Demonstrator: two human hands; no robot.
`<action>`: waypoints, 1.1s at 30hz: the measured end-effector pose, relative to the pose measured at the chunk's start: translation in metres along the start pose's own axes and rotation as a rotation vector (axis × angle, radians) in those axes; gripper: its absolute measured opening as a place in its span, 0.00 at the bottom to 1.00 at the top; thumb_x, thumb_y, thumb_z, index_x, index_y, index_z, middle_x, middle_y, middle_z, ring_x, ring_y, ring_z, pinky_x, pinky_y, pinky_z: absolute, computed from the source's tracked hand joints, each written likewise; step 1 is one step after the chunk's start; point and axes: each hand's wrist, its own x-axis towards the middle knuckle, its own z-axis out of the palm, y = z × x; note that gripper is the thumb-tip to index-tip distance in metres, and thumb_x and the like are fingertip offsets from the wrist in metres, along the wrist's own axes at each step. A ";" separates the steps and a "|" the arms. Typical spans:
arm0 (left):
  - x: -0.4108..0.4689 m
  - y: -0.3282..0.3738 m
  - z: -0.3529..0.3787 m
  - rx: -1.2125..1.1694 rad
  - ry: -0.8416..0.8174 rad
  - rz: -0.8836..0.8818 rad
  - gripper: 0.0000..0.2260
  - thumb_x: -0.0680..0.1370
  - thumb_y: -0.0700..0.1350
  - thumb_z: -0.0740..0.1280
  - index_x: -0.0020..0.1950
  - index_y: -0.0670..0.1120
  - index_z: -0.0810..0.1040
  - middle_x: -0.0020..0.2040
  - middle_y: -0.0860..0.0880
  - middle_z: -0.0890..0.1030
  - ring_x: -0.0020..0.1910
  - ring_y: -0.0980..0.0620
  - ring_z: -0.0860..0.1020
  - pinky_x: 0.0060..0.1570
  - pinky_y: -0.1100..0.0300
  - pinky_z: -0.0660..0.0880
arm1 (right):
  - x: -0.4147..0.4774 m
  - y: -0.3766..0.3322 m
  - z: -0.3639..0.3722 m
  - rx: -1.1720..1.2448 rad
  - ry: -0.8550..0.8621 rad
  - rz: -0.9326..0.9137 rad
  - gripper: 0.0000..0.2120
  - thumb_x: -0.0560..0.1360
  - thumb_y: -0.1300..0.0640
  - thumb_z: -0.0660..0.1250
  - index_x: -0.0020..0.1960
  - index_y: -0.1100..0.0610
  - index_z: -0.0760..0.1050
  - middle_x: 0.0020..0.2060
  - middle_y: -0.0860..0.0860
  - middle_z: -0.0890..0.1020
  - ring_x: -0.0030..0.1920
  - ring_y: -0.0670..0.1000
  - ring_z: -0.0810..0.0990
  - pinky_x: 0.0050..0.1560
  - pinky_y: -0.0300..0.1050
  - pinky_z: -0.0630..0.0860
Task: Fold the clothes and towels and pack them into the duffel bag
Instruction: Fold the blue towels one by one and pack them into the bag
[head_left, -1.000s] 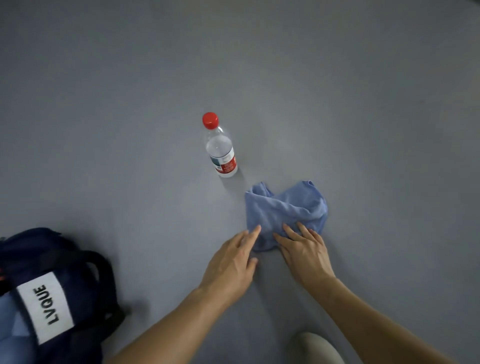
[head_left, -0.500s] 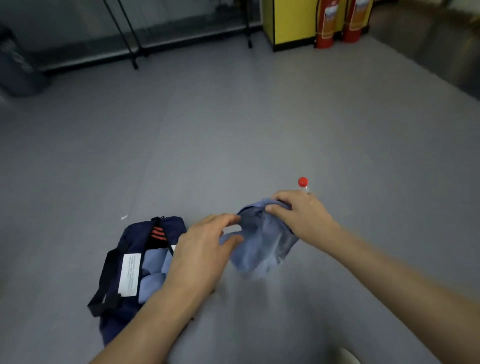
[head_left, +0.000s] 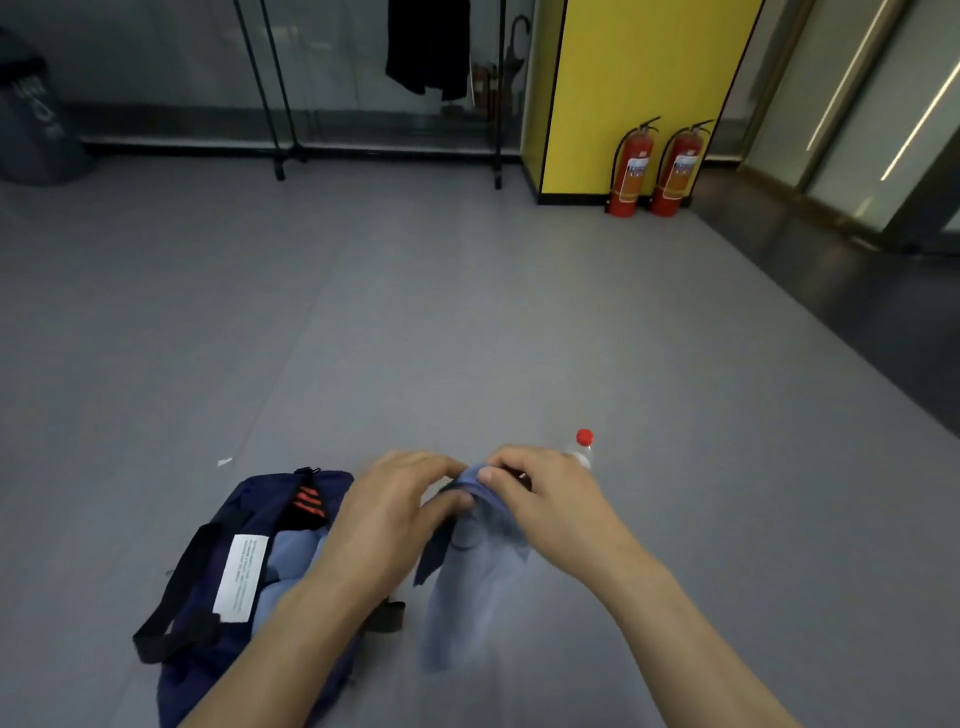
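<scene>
Light blue towel (head_left: 467, 592) is up off the floor (head_left: 467, 322), pinched at its top edge by both hands and hanging loose below them, just right of the duffel bag (head_left: 260, 499). Bottom end is blurred, so can't tell if it touches the floor. Left hand (head_left: 400, 504): fingers curled, thumb and fingertips pinching the top edge from the left. Right hand (head_left: 545, 499): same grip from the right, thumb on the near side of the cloth, the two hands nearly touching. A darker fold or inner face of the cloth shows between the hands and just under the left one. The duffel bag is navy and lies open on the floor at lower left, partly under the left forearm. Inside it is more light blue fabric (head_left: 293, 556); how neatly it is folded is unclear. On the bag: a white label (head_left: 241, 577) with small print too fine to read, orange stripes (head_left: 307, 501) near the far end, and a black strap (head_left: 171, 597) looping off the left side. A water bottle (head_left: 584, 441) with a red cap stands upright just behind the right hand, body mostly hidden by it. A small white scrap (head_left: 224, 461) lies on the floor beyond the bag. Far side of the room: a yellow pillar (head_left: 639, 78), two red fire extinguishers (head_left: 654, 171) at its base, a clothes rack (head_left: 280, 104) with a black garment (head_left: 428, 52) hanging on it, and a dark bin (head_left: 36, 130) at far left.
</scene>
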 end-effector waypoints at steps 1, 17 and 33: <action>-0.002 -0.002 -0.002 -0.027 -0.035 -0.006 0.05 0.80 0.55 0.67 0.53 0.60 0.81 0.47 0.64 0.81 0.50 0.63 0.75 0.48 0.68 0.69 | -0.001 -0.001 0.004 0.011 -0.011 -0.005 0.11 0.80 0.47 0.62 0.45 0.50 0.79 0.35 0.43 0.81 0.40 0.45 0.78 0.49 0.43 0.74; -0.009 -0.017 -0.006 -0.163 -0.070 -0.044 0.04 0.79 0.48 0.69 0.49 0.58 0.78 0.46 0.65 0.81 0.48 0.64 0.79 0.46 0.60 0.75 | 0.010 0.002 0.012 0.023 -0.166 -0.063 0.12 0.80 0.45 0.62 0.39 0.45 0.73 0.35 0.42 0.78 0.40 0.46 0.76 0.42 0.40 0.72; 0.012 -0.012 0.002 -0.188 0.039 -0.063 0.04 0.78 0.51 0.68 0.44 0.57 0.76 0.38 0.58 0.79 0.40 0.56 0.77 0.40 0.54 0.75 | 0.023 -0.002 0.016 -0.139 -0.099 -0.089 0.06 0.75 0.48 0.58 0.46 0.47 0.73 0.38 0.43 0.78 0.40 0.49 0.76 0.45 0.52 0.76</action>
